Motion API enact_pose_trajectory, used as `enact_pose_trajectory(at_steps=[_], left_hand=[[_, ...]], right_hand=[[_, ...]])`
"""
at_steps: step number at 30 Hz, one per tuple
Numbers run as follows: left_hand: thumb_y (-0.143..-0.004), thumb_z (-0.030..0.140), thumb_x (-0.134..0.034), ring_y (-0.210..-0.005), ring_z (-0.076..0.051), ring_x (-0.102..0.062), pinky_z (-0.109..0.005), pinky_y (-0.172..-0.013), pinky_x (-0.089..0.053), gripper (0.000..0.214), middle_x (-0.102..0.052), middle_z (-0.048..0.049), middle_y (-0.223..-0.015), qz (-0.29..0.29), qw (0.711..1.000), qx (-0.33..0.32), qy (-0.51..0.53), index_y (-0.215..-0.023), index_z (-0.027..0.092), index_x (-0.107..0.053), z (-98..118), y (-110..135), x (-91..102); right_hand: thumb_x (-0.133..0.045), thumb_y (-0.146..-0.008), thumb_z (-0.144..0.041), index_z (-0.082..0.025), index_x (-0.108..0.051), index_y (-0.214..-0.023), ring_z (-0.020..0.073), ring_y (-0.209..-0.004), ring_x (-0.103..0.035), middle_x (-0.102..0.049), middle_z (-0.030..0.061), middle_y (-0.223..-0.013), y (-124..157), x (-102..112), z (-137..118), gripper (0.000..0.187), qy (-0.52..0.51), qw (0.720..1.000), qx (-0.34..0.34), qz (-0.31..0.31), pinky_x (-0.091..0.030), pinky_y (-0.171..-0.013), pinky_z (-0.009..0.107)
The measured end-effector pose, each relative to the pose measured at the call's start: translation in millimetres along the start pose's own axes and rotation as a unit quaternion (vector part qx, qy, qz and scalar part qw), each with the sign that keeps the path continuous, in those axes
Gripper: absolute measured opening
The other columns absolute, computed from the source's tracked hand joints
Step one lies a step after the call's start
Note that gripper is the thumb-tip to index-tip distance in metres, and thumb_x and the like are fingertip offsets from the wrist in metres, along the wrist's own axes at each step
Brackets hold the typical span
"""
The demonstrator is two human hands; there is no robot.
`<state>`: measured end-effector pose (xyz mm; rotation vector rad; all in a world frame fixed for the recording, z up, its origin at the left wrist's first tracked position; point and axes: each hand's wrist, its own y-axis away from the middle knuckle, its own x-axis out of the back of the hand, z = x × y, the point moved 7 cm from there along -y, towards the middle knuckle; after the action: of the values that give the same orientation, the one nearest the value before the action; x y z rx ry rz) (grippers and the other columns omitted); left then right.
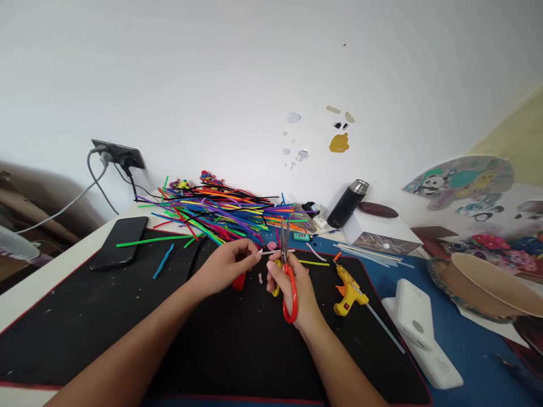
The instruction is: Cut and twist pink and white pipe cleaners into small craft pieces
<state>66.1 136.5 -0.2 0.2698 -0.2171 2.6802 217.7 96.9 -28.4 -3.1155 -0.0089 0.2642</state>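
Observation:
My left hand [235, 263] is closed, thumb and forefinger pinching a thin pale pipe cleaner [268, 252]. The strand runs right, toward the blades of the scissors [291, 294], which point away from me. My right hand [303, 288] is wrapped around their red-orange handle. Something yellow [276, 278] shows beside my right fingers; I cannot tell whether it belongs to the scissors. Beyond the hands lies a small pink coil [271, 246]. A short pale pink piece [260, 278] rests on the black mat [237, 350] between them, and a red object [238, 281] is partly hidden by my left hand.
A heap of coloured pipe cleaners [220, 209] lies against the wall. A phone [121, 243] and blue twisted piece [163, 261] are left. To the right are a yellow glue gun [351, 291], white device [416, 314], black flask [348, 203] and bowl [492, 282].

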Motion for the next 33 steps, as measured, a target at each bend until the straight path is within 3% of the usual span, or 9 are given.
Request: enact_pose_trajectory(at_steps=[8,13,24,33], left_hand=[[-0.098,0.053,-0.062,-0.056,-0.013,-0.055,-0.022,-0.052,-0.041,0.034,-0.062,0.0022,-0.073,-0.082,0.996,0.016,-0.041,-0.087,0.021,-0.065,-6.1,4.4,-12.9],[-0.099,0.049,-0.062,-0.060,-0.014,-0.054,-0.022,-0.056,-0.042,0.032,-0.062,0.0015,-0.073,-0.099,0.994,-0.004,-0.047,-0.085,0.021,-0.065,-4.1,4.7,-15.3],[-0.095,0.048,-0.066,-0.065,-0.016,-0.057,-0.024,-0.058,-0.043,0.028,-0.071,-0.0028,-0.078,-0.122,0.992,-0.007,0.017,-0.088,0.020,-0.068,8.8,6.3,-24.6],[-0.094,0.049,-0.067,-0.058,-0.013,-0.053,-0.022,-0.051,-0.042,0.030,-0.062,0.0006,-0.071,-0.080,0.997,0.009,-0.011,-0.088,0.020,-0.068,0.0,4.3,-17.0]], right_hand=[[-0.079,-0.084,-0.054,-0.021,-0.061,-0.102,0.0130,-0.053,-0.058,-0.061,-0.0043,-0.066,0.5,-1.5,0.2,0.041,-0.007,1.000,-0.016,-0.006,-0.048,-0.054,0.026],[-0.079,-0.084,-0.050,-0.021,-0.059,-0.097,0.0123,-0.051,-0.056,-0.061,-0.0053,-0.064,2.0,-5.8,2.1,0.037,-0.006,1.000,-0.021,-0.021,-0.046,-0.053,0.025],[-0.076,-0.085,-0.048,-0.022,-0.057,-0.094,0.0122,-0.048,-0.055,-0.060,-0.0060,-0.062,5.3,-9.0,-0.9,0.033,-0.058,0.998,-0.027,-0.024,-0.044,-0.050,0.024],[-0.075,-0.086,-0.045,-0.022,-0.057,-0.094,0.0119,-0.048,-0.055,-0.059,-0.0060,-0.061,6.7,-10.0,-2.3,0.031,-0.067,0.997,-0.023,-0.018,-0.045,-0.049,0.024]])
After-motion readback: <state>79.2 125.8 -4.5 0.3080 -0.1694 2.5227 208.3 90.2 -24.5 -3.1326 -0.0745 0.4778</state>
